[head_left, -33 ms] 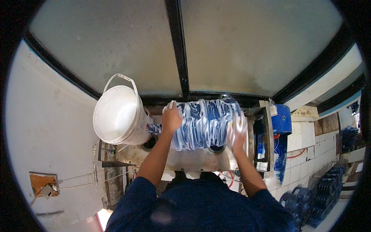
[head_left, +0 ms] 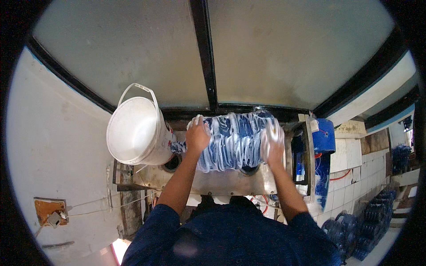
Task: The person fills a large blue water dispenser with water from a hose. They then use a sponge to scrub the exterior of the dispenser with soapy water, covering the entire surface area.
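Observation:
A large blue ribbed water jug [head_left: 232, 142] lies on its side, streaked all over with white suds. Its neck points left, towards a white bucket [head_left: 133, 130]. My left hand [head_left: 198, 135] is bent over the jug's shoulder near the neck, gripping it, with foam on the fingers. At the flat base end, my right hand [head_left: 273, 144] presses against the jug. That hand is foamy and smeared by motion, so whether anything lies under its palm is hidden.
The jug rests over a metal counter [head_left: 217, 182] with round dark holes. Framed glass panels [head_left: 288, 57] rise behind it. A blue drum [head_left: 323, 136] stands to the right. Several blue jugs [head_left: 372, 221] are stacked at the lower right. A socket board [head_left: 50, 212] hangs on the left wall.
My right hand has shifted very slightly upward along the jug's base end. My left hand and the jug look the same.

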The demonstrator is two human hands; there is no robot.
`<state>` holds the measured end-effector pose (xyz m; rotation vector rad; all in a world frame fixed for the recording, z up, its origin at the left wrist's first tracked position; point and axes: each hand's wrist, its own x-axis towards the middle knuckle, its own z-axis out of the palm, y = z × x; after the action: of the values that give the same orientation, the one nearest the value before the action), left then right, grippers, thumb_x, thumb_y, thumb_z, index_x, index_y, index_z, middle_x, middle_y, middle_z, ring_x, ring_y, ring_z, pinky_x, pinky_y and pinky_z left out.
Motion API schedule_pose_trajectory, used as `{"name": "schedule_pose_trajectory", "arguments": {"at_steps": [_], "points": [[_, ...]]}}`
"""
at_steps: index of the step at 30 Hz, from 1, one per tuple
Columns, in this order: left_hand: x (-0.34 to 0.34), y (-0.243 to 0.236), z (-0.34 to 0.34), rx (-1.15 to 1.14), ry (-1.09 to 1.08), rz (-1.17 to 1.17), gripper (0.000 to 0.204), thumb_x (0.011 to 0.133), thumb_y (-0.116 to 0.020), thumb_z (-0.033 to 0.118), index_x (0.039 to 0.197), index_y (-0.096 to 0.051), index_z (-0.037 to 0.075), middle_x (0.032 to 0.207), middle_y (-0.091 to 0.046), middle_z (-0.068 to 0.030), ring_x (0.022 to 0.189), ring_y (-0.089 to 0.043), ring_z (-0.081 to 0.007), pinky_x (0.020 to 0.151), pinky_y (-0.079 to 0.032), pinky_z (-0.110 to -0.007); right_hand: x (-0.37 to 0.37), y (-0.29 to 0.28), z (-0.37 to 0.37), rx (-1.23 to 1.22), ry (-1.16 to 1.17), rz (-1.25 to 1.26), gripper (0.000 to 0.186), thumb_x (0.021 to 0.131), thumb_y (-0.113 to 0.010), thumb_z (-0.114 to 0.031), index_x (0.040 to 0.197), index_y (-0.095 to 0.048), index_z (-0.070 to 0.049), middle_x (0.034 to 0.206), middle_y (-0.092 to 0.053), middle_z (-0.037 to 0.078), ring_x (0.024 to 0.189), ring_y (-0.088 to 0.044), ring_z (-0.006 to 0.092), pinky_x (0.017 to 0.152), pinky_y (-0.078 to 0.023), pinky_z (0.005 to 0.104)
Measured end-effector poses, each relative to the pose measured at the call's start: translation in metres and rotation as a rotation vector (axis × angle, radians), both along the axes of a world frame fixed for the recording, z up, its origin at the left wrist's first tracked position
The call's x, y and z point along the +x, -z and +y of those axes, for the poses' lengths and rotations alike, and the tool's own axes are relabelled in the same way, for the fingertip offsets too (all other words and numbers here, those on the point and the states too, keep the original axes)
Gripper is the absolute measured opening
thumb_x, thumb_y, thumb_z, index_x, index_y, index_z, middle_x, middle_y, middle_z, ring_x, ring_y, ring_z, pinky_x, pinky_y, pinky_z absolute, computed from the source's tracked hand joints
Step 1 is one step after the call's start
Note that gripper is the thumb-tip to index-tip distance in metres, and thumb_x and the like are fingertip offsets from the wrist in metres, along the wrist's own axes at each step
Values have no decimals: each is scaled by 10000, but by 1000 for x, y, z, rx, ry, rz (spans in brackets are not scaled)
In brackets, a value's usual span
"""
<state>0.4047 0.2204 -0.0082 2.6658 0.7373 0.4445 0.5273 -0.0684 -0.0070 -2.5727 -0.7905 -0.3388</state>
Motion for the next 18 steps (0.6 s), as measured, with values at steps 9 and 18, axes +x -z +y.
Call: {"name": "schedule_pose_trajectory", "arguments": {"at_steps": [9,18], "points": [[-21,-14,-40,-79,-116,-51,484,963,-549,212,1396,-559,-3,1477,-531,-200,1390,-473,-367,1148,-380,-463,172,56,122,-826,-515,656,441,1010,-452,-405,1227,-705,-117,1272,-677,196,1127,-661,397,992,-519,483],[-29,0,-36,8,-140,-57,529,958,-533,176,1440,-501,-39,1497,-514,-201,1430,-434,-354,1191,-334,-445,6,-32,38,-346,-362,22,597,928,-572,-307,1483,-489,-104,1501,-475,238,1401,-447,414,1150,-386,522]]}}
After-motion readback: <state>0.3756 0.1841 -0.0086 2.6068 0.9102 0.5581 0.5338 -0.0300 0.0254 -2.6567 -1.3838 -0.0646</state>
